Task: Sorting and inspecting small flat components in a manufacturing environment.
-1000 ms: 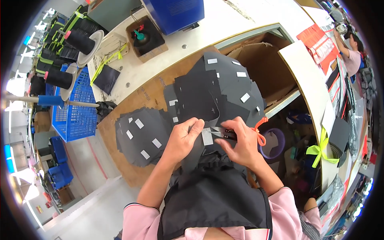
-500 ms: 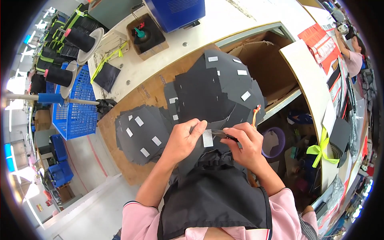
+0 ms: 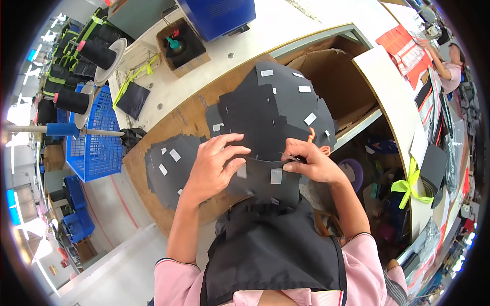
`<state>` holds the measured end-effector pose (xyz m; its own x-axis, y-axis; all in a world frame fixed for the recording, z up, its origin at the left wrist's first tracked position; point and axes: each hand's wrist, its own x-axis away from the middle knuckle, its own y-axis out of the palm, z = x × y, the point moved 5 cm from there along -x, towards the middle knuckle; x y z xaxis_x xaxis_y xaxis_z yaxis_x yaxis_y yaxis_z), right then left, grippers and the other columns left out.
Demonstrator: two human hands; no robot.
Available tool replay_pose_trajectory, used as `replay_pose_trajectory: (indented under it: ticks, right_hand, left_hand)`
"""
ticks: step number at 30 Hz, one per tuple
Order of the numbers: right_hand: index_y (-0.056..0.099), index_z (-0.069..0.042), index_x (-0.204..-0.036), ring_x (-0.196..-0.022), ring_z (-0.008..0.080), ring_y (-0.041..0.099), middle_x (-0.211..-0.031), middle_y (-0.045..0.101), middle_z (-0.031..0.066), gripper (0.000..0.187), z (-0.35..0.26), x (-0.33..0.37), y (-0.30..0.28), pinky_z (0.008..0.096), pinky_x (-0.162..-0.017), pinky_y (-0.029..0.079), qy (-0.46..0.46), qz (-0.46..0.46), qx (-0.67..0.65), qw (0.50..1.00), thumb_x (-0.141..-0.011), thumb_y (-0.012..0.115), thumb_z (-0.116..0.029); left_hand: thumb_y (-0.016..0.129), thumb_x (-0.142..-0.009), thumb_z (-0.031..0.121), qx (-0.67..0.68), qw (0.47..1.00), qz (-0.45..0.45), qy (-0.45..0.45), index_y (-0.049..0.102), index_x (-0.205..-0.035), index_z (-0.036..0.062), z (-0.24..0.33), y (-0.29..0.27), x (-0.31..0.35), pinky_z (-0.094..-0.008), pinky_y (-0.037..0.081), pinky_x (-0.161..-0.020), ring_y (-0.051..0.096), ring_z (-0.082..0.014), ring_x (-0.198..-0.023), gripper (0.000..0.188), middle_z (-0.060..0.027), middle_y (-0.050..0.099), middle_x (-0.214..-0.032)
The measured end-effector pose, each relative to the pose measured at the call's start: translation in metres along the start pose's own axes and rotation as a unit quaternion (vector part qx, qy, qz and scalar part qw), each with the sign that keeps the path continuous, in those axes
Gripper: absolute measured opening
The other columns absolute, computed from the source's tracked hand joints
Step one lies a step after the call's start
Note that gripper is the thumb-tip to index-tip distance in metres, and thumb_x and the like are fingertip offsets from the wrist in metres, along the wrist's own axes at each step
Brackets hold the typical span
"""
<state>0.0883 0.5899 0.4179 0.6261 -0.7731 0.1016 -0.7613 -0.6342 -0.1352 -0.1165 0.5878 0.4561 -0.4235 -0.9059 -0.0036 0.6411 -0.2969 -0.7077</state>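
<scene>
A dark grey fabric piece with white rectangular patches lies in front of me, its near part against my black apron. My left hand hovers at its upper left edge, fingers spread and holding nothing. Small thread snips sit in my right hand, closed around them at the piece's upper right; only the metal tips show. An orange cord sticks out above that hand. Beyond my hands lies a stack of black fabric pieces, and a patched dark pile is at the left.
Thread cones on stands and a blue crate are at the left. A cardboard box with a teal-topped bottle stands near a blue machine housing. An opening with a cardboard box lies right of the stack.
My left hand has let go of the fabric and moved left with its fingers opening. My right hand has shifted up with the snips. More of the patched piece now shows between them.
</scene>
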Motion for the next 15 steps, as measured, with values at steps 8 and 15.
replay_pose_trajectory:
  ticks: [8,15]
  right_hand:
    - [0.055,0.001,-0.083,-0.073,0.0118,0.042,-0.08,0.042,0.0015,0.013,0.011,-0.002,0.023,0.0249,-0.067,0.034,0.101,0.012,-0.238,0.966,-0.082,0.062,-0.01]
    - [0.056,-0.006,-0.104,-0.065,0.0225,0.057,-0.088,0.055,0.009,0.039,-0.019,0.034,0.019,0.0318,-0.061,0.047,-0.06,0.298,0.218,0.927,-0.069,0.073,-0.008]
  left_hand:
    - [0.058,-0.09,0.025,0.157,0.986,-0.058,0.023,0.061,-0.088,0.0005,0.008,0.037,-0.006,-0.0361,0.041,-0.088,0.053,-0.0204,-0.086,0.025,-0.0054,0.056,-0.08]
    - [0.048,-0.096,0.032,0.292,0.927,-0.089,-0.218,0.043,-0.071,0.0008,-0.006,0.053,0.001,-0.0278,0.032,-0.053,0.032,-0.0072,-0.06,0.04,-0.0002,0.033,-0.06]
